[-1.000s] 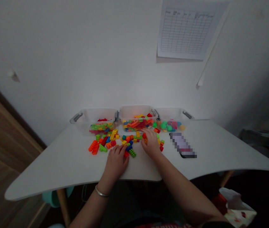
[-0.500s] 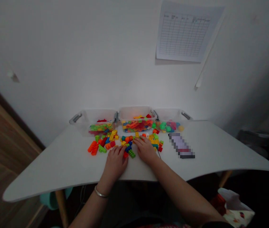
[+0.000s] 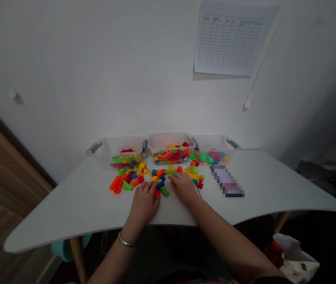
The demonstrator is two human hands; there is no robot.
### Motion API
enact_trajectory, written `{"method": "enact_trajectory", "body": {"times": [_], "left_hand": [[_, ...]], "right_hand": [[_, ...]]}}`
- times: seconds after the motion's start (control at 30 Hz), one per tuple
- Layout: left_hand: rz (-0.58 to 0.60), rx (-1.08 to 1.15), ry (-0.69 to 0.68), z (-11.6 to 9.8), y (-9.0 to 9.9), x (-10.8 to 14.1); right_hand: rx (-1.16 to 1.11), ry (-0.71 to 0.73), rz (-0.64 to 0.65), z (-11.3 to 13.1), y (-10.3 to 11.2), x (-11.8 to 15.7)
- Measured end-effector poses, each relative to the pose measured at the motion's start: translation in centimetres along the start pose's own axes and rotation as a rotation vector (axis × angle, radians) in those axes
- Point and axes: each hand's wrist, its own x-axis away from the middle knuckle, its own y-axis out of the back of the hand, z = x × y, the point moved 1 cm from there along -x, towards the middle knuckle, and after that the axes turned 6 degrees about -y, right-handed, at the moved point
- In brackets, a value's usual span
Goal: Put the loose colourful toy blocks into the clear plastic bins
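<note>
Fingers (image 3: 147,187) on loose toy bricks (image 3: 128,185), three clear bins (image 3: 168,139)

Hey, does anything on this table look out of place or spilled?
Yes, the loose multicoloured plastic building bricks are spread across the white table top, outside the clear plastic bins behind them, which looks like a spill. The left hand and right hand sit among them.

Light was dim and diffuse, brightest on the wall (image 3: 168,98) above the table (image 3: 67,209) and falling to deep shadow below the table. Wide-angle distortion bowed the table's outer corners. The plastic bricks (image 3: 164,192) on the table showed soft edges; a mosaic blur covered the phone (image 3: 227,181) on the table.
</note>
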Motion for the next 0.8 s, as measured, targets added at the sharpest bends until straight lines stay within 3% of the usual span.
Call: {"method": "enact_trajectory", "body": {"times": [0.17, 0.53, 0.67, 0.8], "left_hand": [[0.01, 0.002, 0.004, 0.0, -0.1, 0.0], [0.03, -0.003, 0.009, 0.0, 0.1, -0.1], [-0.002, 0.006, 0.004, 0.0, 0.1, 0.0], [-0.022, 0.012, 0.008, 0.0, -0.1, 0.1]], "right_hand": [[-0.025, -0.027, 0.029, -0.3, -0.3, -0.1], [-0.108, 0.054, -0.01, -0.4, -0.8, -0.1], [-0.266, -0.004, -0.166, -1.0, -0.3, -0.8], [-0.403, -0.126, -0.417, -2.4, 2.0, -3.0]]}}
